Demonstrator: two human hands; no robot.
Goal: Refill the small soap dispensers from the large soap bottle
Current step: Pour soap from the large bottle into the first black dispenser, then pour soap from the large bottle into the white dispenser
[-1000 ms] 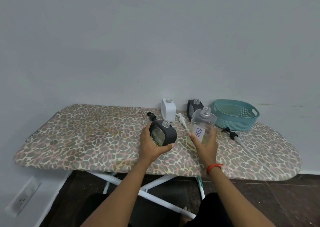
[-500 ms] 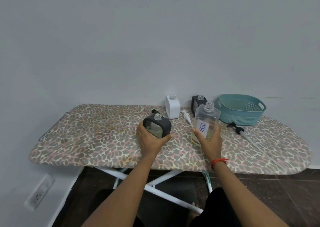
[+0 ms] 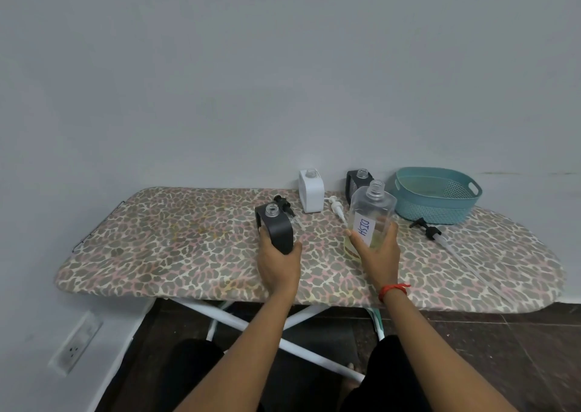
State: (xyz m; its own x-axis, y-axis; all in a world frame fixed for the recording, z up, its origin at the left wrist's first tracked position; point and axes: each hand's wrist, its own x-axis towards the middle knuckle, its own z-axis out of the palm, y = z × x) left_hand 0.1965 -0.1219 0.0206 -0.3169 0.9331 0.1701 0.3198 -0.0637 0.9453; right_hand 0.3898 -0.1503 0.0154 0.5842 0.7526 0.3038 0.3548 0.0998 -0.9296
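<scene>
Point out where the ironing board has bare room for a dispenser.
Widest: the ironing board left of the black dispenser the left hand grips. Smaller: the front strip between it and the right hand. Crowded: the back right, around the white dispenser, loose pumps and teal basket.

On the leopard-print surface [image 3: 188, 238], the left hand [image 3: 278, 262] grips an uncapped black soap dispenser [image 3: 276, 229], upright. The right hand [image 3: 377, 254] holds the clear large soap bottle [image 3: 372, 213] labelled DISH, with yellowish liquid low inside. Behind stand a white dispenser [image 3: 311, 194], a second black dispenser [image 3: 355, 180] and a teal basket [image 3: 437, 204], with a long-tubed black pump [image 3: 430, 230] lying near the basket
</scene>
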